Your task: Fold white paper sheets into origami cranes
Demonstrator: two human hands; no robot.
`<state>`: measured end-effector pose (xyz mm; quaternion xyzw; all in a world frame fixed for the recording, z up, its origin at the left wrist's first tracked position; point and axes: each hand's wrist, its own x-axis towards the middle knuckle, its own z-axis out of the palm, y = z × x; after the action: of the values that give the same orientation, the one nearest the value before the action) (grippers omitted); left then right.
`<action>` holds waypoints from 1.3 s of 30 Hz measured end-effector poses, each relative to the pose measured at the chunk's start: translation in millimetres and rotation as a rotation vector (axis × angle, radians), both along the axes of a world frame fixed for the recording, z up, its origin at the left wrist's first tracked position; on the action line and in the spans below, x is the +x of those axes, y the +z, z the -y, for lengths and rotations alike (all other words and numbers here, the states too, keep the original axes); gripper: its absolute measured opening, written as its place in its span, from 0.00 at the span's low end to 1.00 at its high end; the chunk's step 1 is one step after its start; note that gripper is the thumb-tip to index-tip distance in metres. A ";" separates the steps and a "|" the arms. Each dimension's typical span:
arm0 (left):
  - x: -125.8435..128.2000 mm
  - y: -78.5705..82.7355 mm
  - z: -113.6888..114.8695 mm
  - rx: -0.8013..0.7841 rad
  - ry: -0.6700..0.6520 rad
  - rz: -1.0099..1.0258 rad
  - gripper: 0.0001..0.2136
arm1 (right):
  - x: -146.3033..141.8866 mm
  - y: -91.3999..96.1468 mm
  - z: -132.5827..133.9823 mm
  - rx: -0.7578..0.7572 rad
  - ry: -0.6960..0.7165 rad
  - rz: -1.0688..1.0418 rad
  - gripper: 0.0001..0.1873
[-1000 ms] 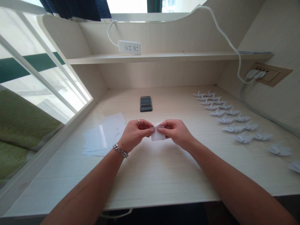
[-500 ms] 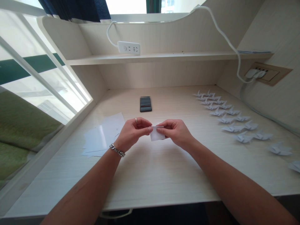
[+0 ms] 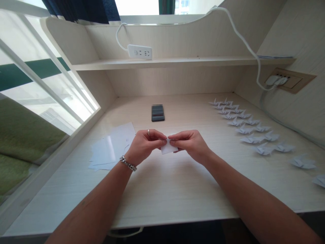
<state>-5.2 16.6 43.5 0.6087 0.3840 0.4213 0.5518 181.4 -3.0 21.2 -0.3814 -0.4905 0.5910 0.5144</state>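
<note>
A small folded piece of white paper (image 3: 168, 148) is held above the middle of the desk. My left hand (image 3: 148, 141) pinches its upper left edge between thumb and fingers; a ring and a chain bracelet are on this arm. From the other side, my right hand (image 3: 190, 142) grips the upper right edge, thumb in front. The two sets of fingertips nearly meet at the top of the paper. Fingers partly cover its upper part, so the folds there are hidden.
White paper sheets (image 3: 111, 149) lie loosely stacked on the left. A dark phone-like object (image 3: 157, 113) rests behind my hands. Several folded paper cranes (image 3: 251, 139) stand in rows on the right. A power strip (image 3: 139, 52) sits on the shelf (image 3: 177, 63), its white cable hanging at right.
My left fingers have shifted slightly right and now overlap the paper's left edge. The paper has tilted a little and moved slightly left, with both hands' fingertips closer together.
</note>
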 end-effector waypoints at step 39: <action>1.5 4.6 2.1 0.006 -0.003 -0.021 0.05 | -2.3 4.9 3.7 -0.064 -0.047 0.075 0.14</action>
<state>-3.7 14.5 48.1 0.6152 0.3877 0.4153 0.5465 179.1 -6.6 26.1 -0.4309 -0.4815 0.5793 0.4968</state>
